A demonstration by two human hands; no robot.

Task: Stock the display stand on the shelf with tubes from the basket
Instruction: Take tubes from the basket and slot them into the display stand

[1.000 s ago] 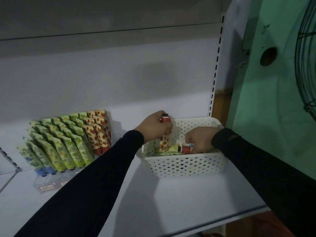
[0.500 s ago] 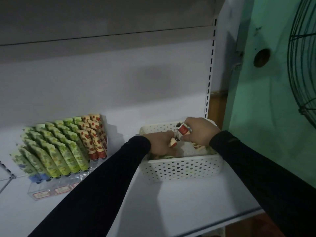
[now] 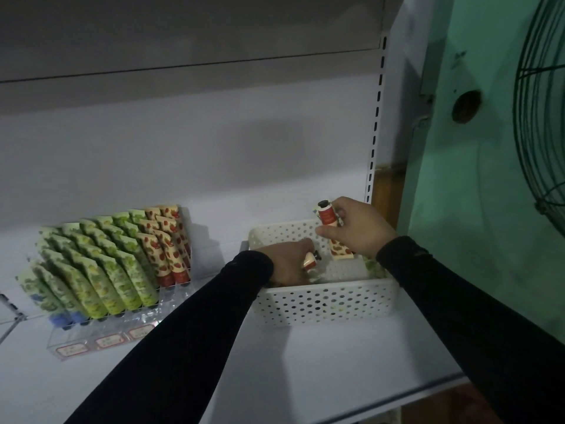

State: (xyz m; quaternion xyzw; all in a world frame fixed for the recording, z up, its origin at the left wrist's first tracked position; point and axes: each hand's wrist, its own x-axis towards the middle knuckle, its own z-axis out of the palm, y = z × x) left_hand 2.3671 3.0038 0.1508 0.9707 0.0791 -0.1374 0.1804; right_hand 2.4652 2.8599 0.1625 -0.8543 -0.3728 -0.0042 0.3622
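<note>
A white perforated basket (image 3: 324, 304) sits on the shelf at centre right. My right hand (image 3: 360, 228) grips a strawberry-print tube (image 3: 328, 217) upright, red cap end up, above the basket's back rim. My left hand (image 3: 290, 264) is down inside the basket, its fingers round another strawberry tube (image 3: 310, 260). A green-print tube (image 3: 371, 266) lies in the basket under my right wrist. At the left stands the clear display stand (image 3: 101, 342), filled with rows of green tubes (image 3: 101, 270) and a row of strawberry tubes (image 3: 168, 243) on its right side.
The white shelf (image 3: 305, 371) has a front edge running lower right. A slotted upright (image 3: 374, 130) marks the shelf's right end. Beyond it are a green wall (image 3: 477, 179) and a wire fan guard (image 3: 544, 117). Another shelf hangs overhead.
My left hand went from holding a tube upright above the basket down into the basket. My right hand rose out of the basket with a strawberry tube.
</note>
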